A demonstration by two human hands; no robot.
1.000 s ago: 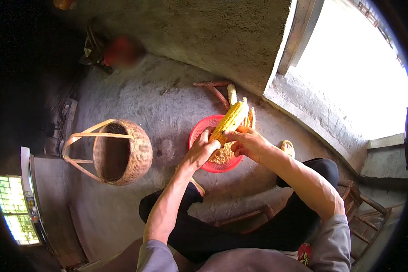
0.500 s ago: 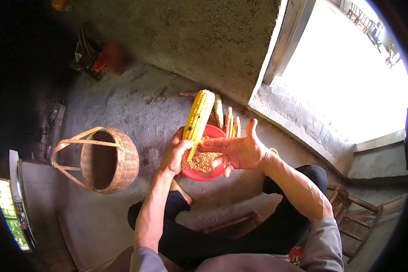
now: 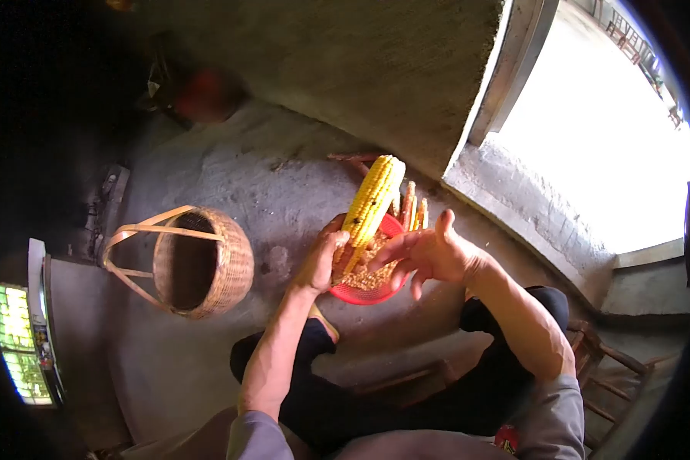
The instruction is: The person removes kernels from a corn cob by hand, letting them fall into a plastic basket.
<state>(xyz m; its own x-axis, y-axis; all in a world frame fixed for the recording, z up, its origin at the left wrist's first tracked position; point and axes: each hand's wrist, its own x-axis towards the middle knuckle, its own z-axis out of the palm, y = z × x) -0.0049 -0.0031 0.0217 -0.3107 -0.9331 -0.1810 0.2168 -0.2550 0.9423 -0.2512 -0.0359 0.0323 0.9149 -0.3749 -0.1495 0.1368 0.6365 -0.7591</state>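
Observation:
My left hand (image 3: 323,257) is closed around the lower end of a yellow corn cob (image 3: 373,201), which tilts up and away with its thick end on top. A few dark spots mark its kernels. To the right of the cob, my right hand (image 3: 431,251) is open, fingers apart, with nothing in it. Beneath both hands sits a red plastic basket (image 3: 358,297) holding loose corn kernels (image 3: 376,277). Part of the basket is hidden by the hands and the cob. Several stripped cobs (image 3: 409,205) stand at its far right side.
A woven basket with a looped handle (image 3: 236,264) lies tipped on the concrete floor (image 3: 284,203) at left. A wall (image 3: 360,69) and a bright doorway (image 3: 598,130) are ahead and right. A wooden chair (image 3: 609,372) stands at lower right.
The view has shifted, so the scene sits further right. My right hand has drawn slightly away from the corn cob, its fingers now more curled. My left hand keeps its hold.

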